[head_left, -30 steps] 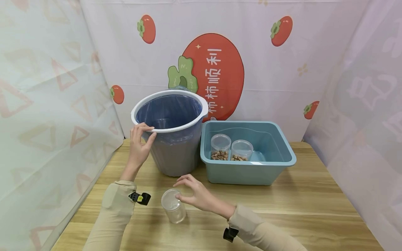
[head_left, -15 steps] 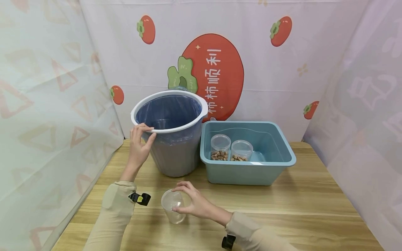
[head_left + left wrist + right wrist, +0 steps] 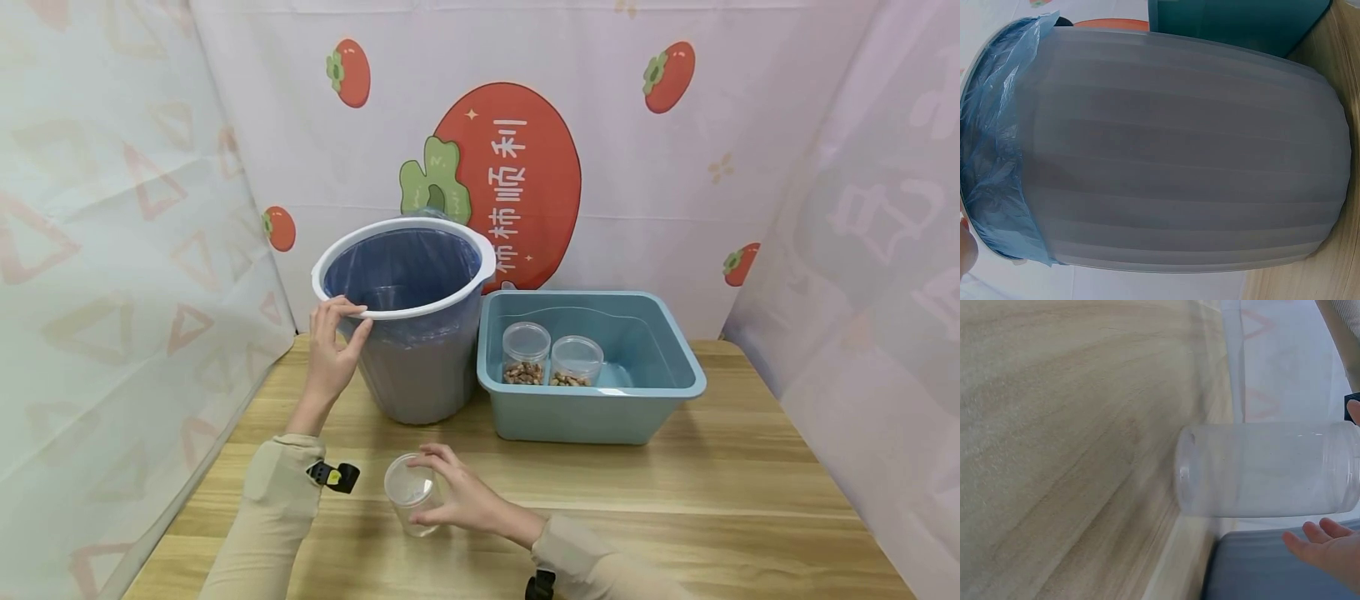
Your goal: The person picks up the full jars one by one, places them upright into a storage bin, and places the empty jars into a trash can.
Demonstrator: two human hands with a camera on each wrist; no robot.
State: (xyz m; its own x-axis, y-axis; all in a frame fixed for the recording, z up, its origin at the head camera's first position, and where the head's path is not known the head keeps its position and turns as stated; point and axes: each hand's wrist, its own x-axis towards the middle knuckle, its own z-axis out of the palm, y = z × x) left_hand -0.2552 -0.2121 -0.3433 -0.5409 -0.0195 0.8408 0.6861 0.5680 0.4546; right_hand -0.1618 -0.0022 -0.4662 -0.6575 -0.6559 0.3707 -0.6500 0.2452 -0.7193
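In the head view my left hand (image 3: 332, 354) pinches the white rim of the grey trash can (image 3: 423, 375), fingers over the edge and thumb against the outside. The can has a blue bag liner (image 3: 997, 169) folded over its top; only a bit of my thumb (image 3: 967, 250) shows in the left wrist view. A clear plastic jar (image 3: 408, 492) stands upright on the table with nothing visible inside. My right hand (image 3: 465, 496) spreads around its right side. In the right wrist view the fingers (image 3: 1316, 540) sit apart from the jar's wall, with the thumb on the opposite side.
Right of the can stands a blue-green plastic basin (image 3: 592, 417). Two clear lidded jars, one (image 3: 527, 354) on the left and a shorter-looking one (image 3: 576, 361) beside it, hold brown nut pieces. A wooden table (image 3: 720, 517) lies under everything, with printed curtains (image 3: 622, 208) around it.
My right hand has shifted towards the near side, its thumb coming down to the jar's lower wall. The jar and my left hand have stayed in place.
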